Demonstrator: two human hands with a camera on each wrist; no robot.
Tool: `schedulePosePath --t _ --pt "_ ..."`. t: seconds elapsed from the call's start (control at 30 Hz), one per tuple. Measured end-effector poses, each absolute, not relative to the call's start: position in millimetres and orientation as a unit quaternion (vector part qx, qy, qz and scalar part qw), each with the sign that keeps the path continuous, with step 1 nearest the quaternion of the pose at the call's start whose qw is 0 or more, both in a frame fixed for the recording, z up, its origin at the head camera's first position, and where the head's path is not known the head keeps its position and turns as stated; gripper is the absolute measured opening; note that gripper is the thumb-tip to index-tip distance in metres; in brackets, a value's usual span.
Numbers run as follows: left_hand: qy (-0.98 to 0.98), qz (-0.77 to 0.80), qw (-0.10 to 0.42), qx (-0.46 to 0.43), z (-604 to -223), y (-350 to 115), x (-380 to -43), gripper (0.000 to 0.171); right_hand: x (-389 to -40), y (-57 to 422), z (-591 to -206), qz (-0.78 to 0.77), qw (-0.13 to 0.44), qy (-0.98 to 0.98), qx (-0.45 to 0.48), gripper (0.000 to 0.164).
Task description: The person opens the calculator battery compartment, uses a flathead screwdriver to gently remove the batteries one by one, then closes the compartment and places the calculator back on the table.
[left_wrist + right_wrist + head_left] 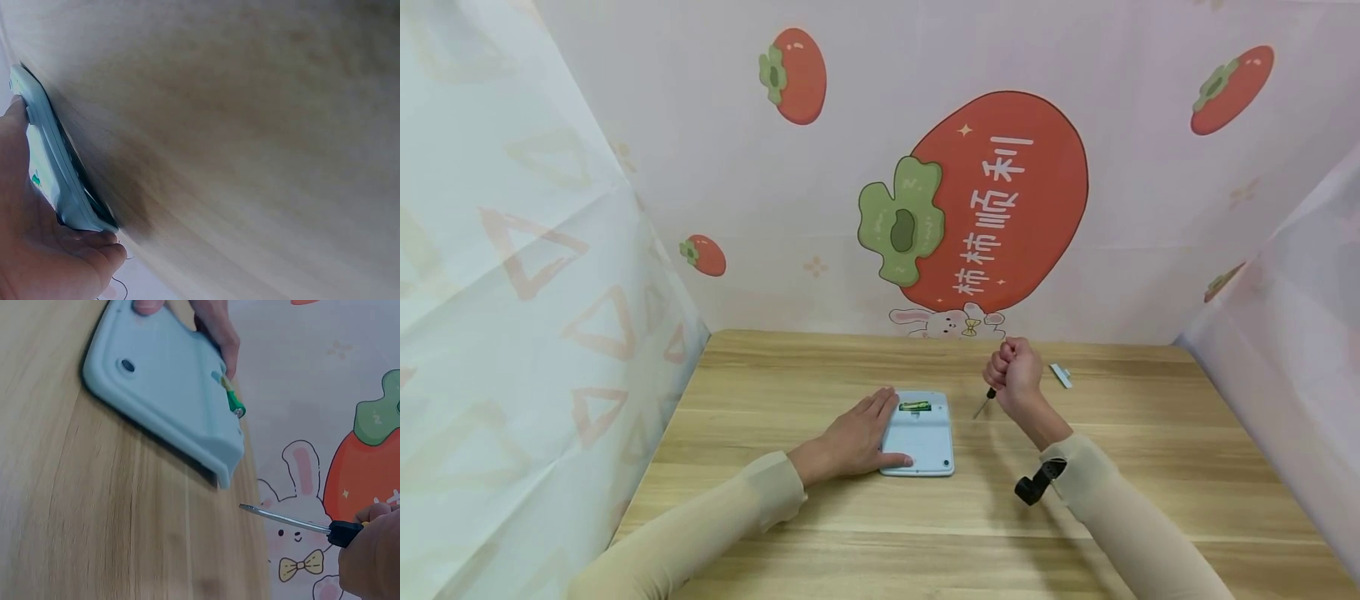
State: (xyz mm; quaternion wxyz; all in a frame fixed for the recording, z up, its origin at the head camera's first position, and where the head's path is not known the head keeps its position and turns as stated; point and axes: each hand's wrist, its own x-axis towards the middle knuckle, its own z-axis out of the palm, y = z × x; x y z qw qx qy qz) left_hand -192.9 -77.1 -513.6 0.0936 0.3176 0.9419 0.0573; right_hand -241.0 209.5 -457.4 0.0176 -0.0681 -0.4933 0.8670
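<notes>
A light blue device [917,446], which looks like a calculator, lies back side up on the table. A green battery [915,407] sits in the slot near its far edge. My left hand [859,435] holds it at the left side, thumb over the near part and fingers at the far left corner. To the right, my right hand [1017,375] grips a screwdriver [287,519] by its handle, mostly hidden in the fist. The metal shaft points down and left, its tip apart from the device. Both hands are also in the right wrist view.
A small light blue cover [1061,376] lies on the wooden table [820,550], right of the right hand. Behind the table stands a printed backdrop [715,150], with white sheets at both sides. A black strap [1040,482] hangs at the right wrist.
</notes>
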Motion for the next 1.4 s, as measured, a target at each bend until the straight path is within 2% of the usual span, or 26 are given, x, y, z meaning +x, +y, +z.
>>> schedulePosePath --t 0.77,0.9,1.17,1.4 --pt "0.940 0.031 0.087 0.329 -515 -77 -196 0.115 -245 261 -447 0.742 0.032 -0.667 -0.056 0.054" --pt "0.939 0.024 0.086 0.331 -514 -77 -195 0.114 -247 272 -451 0.692 0.053 -0.719 -0.048 0.054" --pt "0.939 0.025 0.084 0.333 -514 -78 -195 0.113 -252 293 -450 0.475 0.125 -0.871 -0.003 0.054" --pt "0.939 0.022 0.086 0.332 -514 -78 -194 0.114 -258 306 -448 0.427 0.163 -0.890 -0.001 0.053"
